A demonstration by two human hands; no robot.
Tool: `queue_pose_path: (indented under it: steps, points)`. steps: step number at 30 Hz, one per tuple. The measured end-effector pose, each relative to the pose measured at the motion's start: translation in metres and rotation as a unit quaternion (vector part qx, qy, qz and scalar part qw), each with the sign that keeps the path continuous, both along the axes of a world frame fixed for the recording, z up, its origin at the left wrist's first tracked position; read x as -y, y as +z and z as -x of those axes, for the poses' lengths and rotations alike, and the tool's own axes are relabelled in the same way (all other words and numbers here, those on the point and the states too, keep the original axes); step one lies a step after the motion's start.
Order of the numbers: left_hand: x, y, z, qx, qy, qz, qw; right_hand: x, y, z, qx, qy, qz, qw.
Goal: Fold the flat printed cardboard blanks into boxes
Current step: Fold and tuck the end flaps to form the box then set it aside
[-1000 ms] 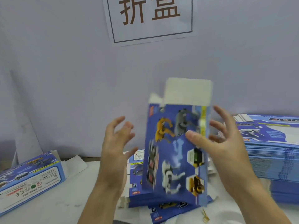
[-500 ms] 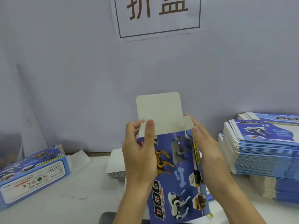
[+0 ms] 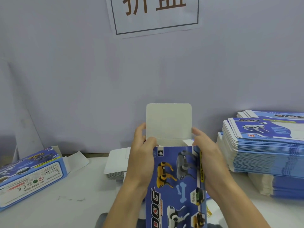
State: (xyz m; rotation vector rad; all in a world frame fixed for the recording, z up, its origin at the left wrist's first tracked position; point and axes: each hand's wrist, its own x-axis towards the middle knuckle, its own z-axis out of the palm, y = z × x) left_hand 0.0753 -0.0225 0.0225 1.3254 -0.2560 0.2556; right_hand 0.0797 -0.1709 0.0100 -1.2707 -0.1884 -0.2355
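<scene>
A blue printed cardboard box, opened into a sleeve, stands upright at six o'clock, its white top flap raised. The left hand and right hand each have their grip clamped on its sides. A stack of flat blanks sits at three o'clock, a folded box at nine, on the white bench.

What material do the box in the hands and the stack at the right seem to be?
Box: thin cardboard, apparently; glossy blue print outside, plain matte off-white inside its raised flap. Stack of blanks: likely the same printed card, with thin white sheet edges showing.
</scene>
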Motion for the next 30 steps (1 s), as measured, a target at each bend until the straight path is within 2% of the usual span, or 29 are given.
queue_pose_path:
  steps: [4, 7, 11, 16, 24, 30]
  points:
    - [0.001, -0.006, 0.002, 0.067, 0.053, 0.053, 0.995, 0.002, -0.005, 0.002, 0.022, -0.049, -0.03, 0.998]
    - [-0.002, -0.009, 0.001, 0.065, 0.065, 0.077, 0.993, 0.002, -0.01, 0.005, 0.01, -0.036, -0.073, 0.997]
    - [-0.006, -0.011, -0.003, 0.07, 0.038, -0.007, 0.997, 0.003, -0.009, 0.006, 0.026, 0.007, -0.021, 0.999]
    - [-0.02, -0.009, 0.0, 0.074, -0.003, -0.087, 0.993, 0.016, -0.012, 0.005, 0.051, 0.048, -0.008, 0.998]
    - [-0.045, 0.006, 0.007, 0.127, -0.013, -0.22, 0.967, 0.028, -0.004, 0.012, 0.095, 0.021, 0.091, 0.991]
    - [-0.041, 0.007, 0.006, 0.122, -0.018, -0.227, 0.966, 0.03, -0.003, 0.013, 0.082, 0.044, 0.125, 0.988]
